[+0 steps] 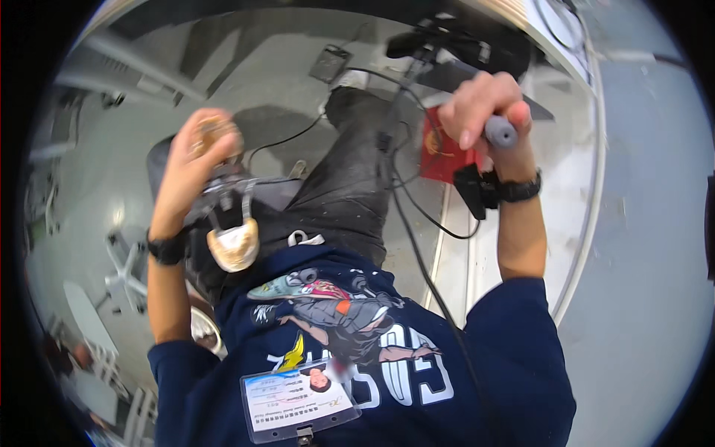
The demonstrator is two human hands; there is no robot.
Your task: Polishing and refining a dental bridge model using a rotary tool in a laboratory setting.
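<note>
My left hand (pixel 186 167) is closed round a tan dental cast (pixel 216 138) at the upper left. A metal articulator frame (pixel 227 197) hangs from this cast. At its other end, a second tan-and-white dental cast (pixel 234 246) with a row of teeth dangles over my lap. At the upper right, my right hand (pixel 484 108) grips a grey cylindrical tool handle (pixel 502 132), its round end with a small hole facing up. The tool's working end is hidden, so its kind does not show. The two hands are well apart.
A red tray (pixel 441 160) with a small orange-brown piece lies on the white worktop (pixel 484 257), beneath my right hand. Black cables (pixel 417 253) run across my front. A box-shaped pedal (pixel 330 63) stands on the floor, and a white bucket (pixel 206 330) is by my left elbow.
</note>
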